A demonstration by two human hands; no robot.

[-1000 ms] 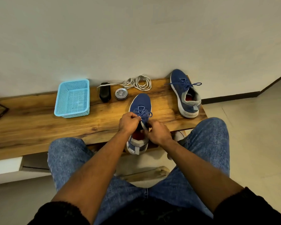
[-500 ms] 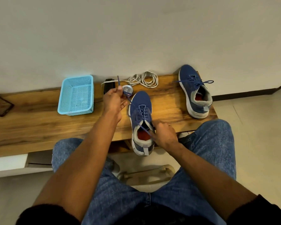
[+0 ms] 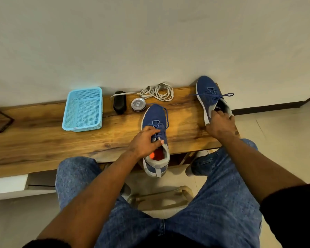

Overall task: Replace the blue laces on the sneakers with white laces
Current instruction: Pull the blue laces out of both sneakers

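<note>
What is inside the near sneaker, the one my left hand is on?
Inside the near sneaker an orange-red insole shows at the heel opening. Toward the toe, the interior is covered by the left hand and the upper.

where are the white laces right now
In the head view the white laces lie coiled at the back of the bench, against the wall, just behind the round tin and between the two sneakers.
</note>
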